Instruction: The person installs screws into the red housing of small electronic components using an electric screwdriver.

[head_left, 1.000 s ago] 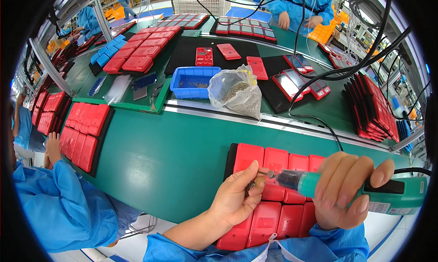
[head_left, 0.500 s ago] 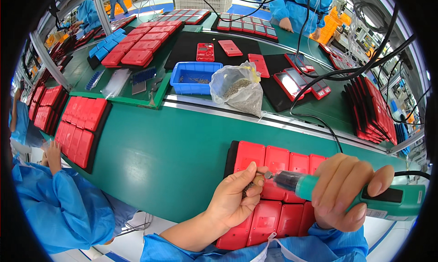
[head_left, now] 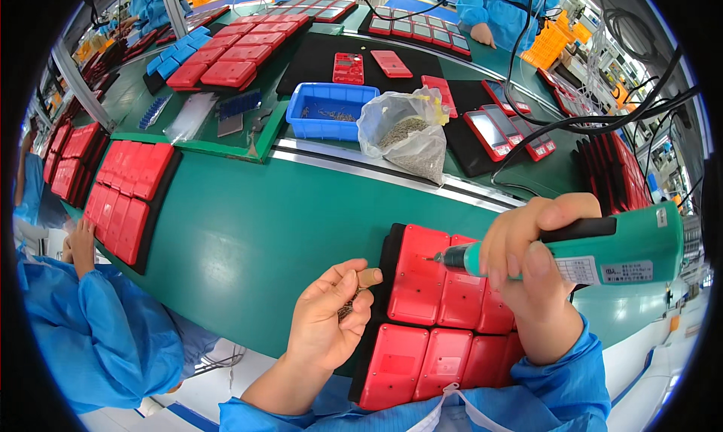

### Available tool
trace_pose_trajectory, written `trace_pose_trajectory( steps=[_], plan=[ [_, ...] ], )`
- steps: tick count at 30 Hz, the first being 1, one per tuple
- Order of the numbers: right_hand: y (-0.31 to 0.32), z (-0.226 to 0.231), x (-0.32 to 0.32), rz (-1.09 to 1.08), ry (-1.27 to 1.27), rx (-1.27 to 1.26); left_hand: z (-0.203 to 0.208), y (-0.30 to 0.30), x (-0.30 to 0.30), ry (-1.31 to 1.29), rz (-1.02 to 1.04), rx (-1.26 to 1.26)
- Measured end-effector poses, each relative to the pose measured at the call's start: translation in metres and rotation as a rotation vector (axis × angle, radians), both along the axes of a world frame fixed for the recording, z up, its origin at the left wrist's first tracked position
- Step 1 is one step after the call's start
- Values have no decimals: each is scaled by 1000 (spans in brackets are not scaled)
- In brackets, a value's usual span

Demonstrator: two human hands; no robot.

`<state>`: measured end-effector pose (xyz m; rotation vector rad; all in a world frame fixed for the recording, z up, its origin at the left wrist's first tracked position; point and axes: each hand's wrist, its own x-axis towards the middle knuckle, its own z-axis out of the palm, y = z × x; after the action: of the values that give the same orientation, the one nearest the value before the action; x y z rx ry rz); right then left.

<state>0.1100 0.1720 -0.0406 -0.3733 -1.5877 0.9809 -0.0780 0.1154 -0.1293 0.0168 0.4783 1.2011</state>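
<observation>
My right hand (head_left: 527,255) is wrapped around a green electric screwdriver (head_left: 651,240), which lies nearly level and points left. The tip of its bit is over the upper part of a red plastic housing (head_left: 416,293); whether it touches is unclear. That housing is at the far left of two rows of red housings on a black foam tray (head_left: 367,338). Beside the tray's left edge my left hand (head_left: 324,319) is curled around a bunch of small screws (head_left: 346,309). One of its fingers wears a tan finger cot (head_left: 370,278).
Beyond the bench's metal rail (head_left: 361,168) stand a blue bin (head_left: 331,131) and a clear bag (head_left: 414,157), both with small screws. Black cables (head_left: 595,123) hang at the right. A co-worker's hand (head_left: 80,244) rests by another tray of red housings (head_left: 124,214) at the left.
My left hand has moved left, away from the screwdriver bit. The screwdriver has swung up in my right hand, its bit now over the upper-left housing.
</observation>
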Motion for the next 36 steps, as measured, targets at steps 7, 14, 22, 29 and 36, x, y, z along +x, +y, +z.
trace_pose_trajectory(
  steps=[7, 14, 22, 29, 36],
  plan=[
    [7, 0, -9, 20, -29, -25, -6, 1, 2, 16, -18, -14],
    [12, -3, -17, 35, -43, -26, -12, 2, 2, -7, -36, -20],
    [11, 0, -18, 38, -44, -45, -13, 2, 3, 4, -46, -29],
    [9, 0, -18, 28, -60, -69, -20, 1, 4, -23, 7, -36],
    [9, 1, -25, -49, -193, -80, -25, 0, 5, -5, 6, -13]
  ],
)
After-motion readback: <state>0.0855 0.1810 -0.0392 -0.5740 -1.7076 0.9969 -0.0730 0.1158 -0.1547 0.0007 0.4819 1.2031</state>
